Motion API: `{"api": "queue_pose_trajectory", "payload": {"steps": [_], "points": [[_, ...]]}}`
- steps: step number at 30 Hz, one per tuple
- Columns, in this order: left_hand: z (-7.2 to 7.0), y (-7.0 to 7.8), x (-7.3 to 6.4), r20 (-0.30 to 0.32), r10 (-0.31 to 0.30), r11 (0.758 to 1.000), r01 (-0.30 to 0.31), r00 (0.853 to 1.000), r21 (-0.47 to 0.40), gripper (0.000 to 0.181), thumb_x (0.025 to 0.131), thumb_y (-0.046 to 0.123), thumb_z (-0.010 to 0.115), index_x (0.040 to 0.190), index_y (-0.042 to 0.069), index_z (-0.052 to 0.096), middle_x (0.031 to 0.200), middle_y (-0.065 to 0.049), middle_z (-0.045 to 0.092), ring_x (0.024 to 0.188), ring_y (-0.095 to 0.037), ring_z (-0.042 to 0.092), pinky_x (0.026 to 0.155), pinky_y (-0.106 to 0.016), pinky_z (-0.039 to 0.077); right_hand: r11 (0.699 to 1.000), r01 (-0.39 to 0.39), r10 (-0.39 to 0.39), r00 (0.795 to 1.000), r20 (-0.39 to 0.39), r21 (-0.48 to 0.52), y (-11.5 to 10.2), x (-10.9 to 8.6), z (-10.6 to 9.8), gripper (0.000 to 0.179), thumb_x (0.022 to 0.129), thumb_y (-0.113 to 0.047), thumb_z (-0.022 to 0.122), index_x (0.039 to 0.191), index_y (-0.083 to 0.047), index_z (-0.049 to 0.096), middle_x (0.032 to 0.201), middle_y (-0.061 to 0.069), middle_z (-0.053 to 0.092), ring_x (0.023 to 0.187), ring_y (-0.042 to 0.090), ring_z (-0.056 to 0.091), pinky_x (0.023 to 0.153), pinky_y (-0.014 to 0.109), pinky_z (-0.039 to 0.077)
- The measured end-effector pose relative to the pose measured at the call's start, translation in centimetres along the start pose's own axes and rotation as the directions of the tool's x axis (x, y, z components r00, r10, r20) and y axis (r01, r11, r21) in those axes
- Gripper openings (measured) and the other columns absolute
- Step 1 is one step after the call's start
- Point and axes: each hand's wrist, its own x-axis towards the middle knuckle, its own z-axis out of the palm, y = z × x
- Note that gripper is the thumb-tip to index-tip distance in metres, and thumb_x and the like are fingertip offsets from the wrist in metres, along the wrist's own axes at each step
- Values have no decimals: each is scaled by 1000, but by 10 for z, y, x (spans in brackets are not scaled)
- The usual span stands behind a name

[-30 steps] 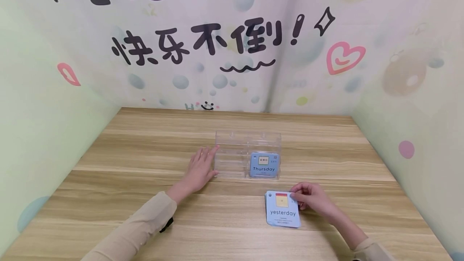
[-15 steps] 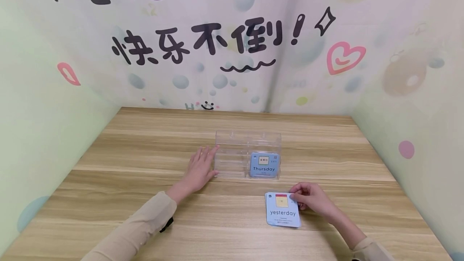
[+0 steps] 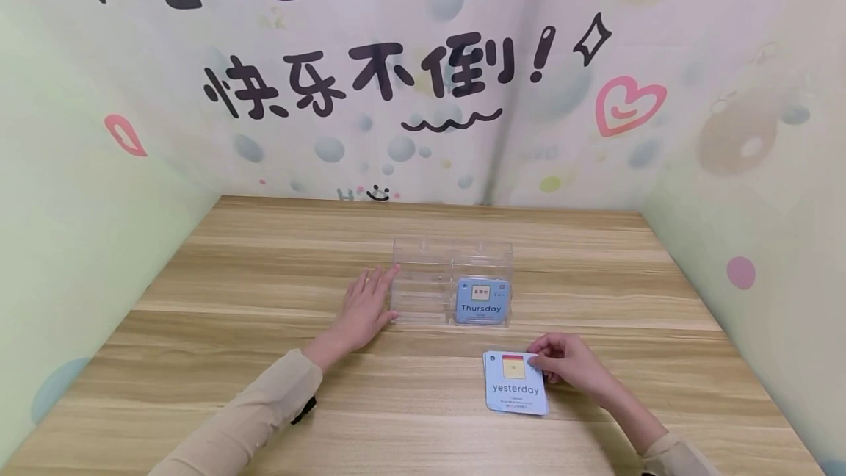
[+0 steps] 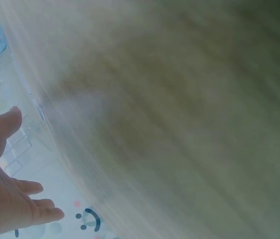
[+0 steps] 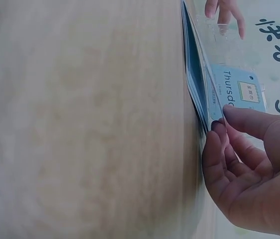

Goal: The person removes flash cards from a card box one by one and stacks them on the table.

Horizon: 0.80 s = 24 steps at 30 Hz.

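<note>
A clear plastic holder with two side-by-side compartments stands mid-table. A blue "Thursday" card sits in its right compartment. The left hand rests against the holder's left side, thumb and fingers spread and fairly straight; in the left wrist view its thumb overlaps the clear plastic. Nearer the person lies a stack of blue cards, topped by a "yesterday" card. The right hand pinches that top card at its upper right corner. In the right wrist view the card's pinched edge is raised off the cards below.
The wood-grain table meets a printed cloth backdrop with black lettering behind the holder. Pale side panels flank it left and right. A small black item shows under the left sleeve.
The top card's far edge has shifted very slightly toward the person since a second ago. Both hands and the holder keep their places.
</note>
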Motion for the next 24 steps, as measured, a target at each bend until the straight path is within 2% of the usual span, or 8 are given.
{"api": "queue_pose_trajectory", "payload": {"steps": [19, 24], "points": [[1, 0, 1, -14, 3, 1000, -3, 1000, 13, 77, 84, 25, 64, 145, 13, 17, 139, -31, 28, 128, -50, 21, 102, -62, 22, 991, 23, -27, 999, -29, -128, -3, 1, -2, 16, 78, -6, 66, 91, 3, 63, 73, 5, 56, 64, 15, 52, 50, 25, 50], [1, 0, 1, -17, 5, 1000, -5, 1000, 9, 77, 84, 24, 64, 145, 13, 18, 139, -32, 29, 128, -50, 22, 101, -62, 22, 990, 26, -30, 999, -33, -137, -3, 1, -4, 17, 77, -4, 66, 91, 3, 63, 73, 5, 57, 62, 15, 53, 50, 25, 50]]}}
